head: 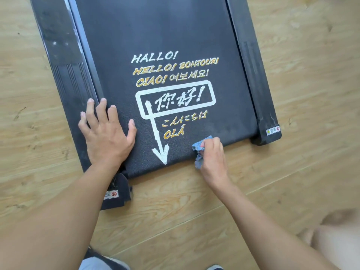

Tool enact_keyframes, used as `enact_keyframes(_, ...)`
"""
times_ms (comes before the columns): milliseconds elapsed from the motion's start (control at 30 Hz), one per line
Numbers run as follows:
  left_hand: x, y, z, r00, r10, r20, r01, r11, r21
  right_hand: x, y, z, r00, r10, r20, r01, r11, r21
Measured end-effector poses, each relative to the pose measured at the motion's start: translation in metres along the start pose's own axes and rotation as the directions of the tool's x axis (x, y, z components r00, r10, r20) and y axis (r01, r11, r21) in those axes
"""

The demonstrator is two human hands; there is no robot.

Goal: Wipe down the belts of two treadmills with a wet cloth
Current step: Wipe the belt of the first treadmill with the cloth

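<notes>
1. A black treadmill belt point(159, 36) printed with greetings lies on a wood floor point(292, 172).
2. The left hand point(106, 133) presses flat on the belt's left edge, fingers spread.
3. The right hand point(212, 156) grips a crumpled blue cloth point(198, 151) at the belt's near edge, fingers curled over it.

A light wood-grain plank floor point(292, 182) spreads on every side of the treadmill point(155, 36), its seams running slantwise and a few dark knots and scuffs showing in the grain. At the near edge the toe of a dark shoe point(105, 261) shows left of centre, with the tip of a second shoe point(215, 267) to its right. In the near right corner sits a pale blurred shape point(335, 248), too soft to identify, with a brownish smudge point(339, 217) on the boards just beyond it.
</notes>
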State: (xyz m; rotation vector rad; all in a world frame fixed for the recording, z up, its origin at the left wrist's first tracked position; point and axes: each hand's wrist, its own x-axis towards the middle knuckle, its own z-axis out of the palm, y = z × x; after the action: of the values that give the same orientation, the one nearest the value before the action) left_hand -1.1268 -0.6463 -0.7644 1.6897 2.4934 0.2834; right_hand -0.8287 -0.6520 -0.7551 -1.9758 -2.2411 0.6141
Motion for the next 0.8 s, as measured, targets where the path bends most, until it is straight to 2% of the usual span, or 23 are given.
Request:
enact_keyframes(133, -0.002, -0.003, 0.001, 1.000, -0.007, -0.010, 0.007, 1.000, 0.007, 0.016, -0.007, 0.002, 0.996, -0.004, -0.088, 0.014, 0.993, 0.114)
enact_keyframes(300, -0.002, -0.002, 0.002, 0.999, -0.004, -0.039, 0.004, 1.000, -0.010, 0.131, -0.038, -0.001, 0.985, 0.046, -0.166, -0.051, 0.998, -0.024)
enact_keyframes(367, -0.003, -0.003, 0.001, 0.999, -0.014, -0.038, 0.015, 1.000, 0.008, 0.127, -0.028, 0.001, 0.984, 0.026, -0.177, -0.034, 0.998, -0.043)
enact_keyframes(467, -0.004, -0.003, 0.001, 0.999, -0.008, -0.032, 0.008, 1.000, -0.014, 0.052, 0.003, 0.008, 0.975, 0.052, -0.216, -0.058, 0.998, -0.024)
enact_keyframes(567, -0.003, -0.002, -0.001, 0.999, -0.016, -0.040, 0.015, 0.999, -0.041, 0.012, 0.021, 0.006, 0.980, 0.078, -0.182, -0.080, 0.997, -0.008)
enact_keyframes(633, -0.004, -0.001, -0.001, 0.999, -0.013, -0.040, 0.011, 0.999, -0.050, 0.032, 0.023, 0.000, 0.984, 0.065, -0.165, -0.072, 0.997, -0.036)
enact_keyframes(800, -0.002, -0.002, 0.002, 0.999, -0.001, -0.050, -0.001, 0.999, -0.038, 0.129, 0.011, -0.012, 0.969, 0.069, -0.237, -0.091, 0.993, -0.079)
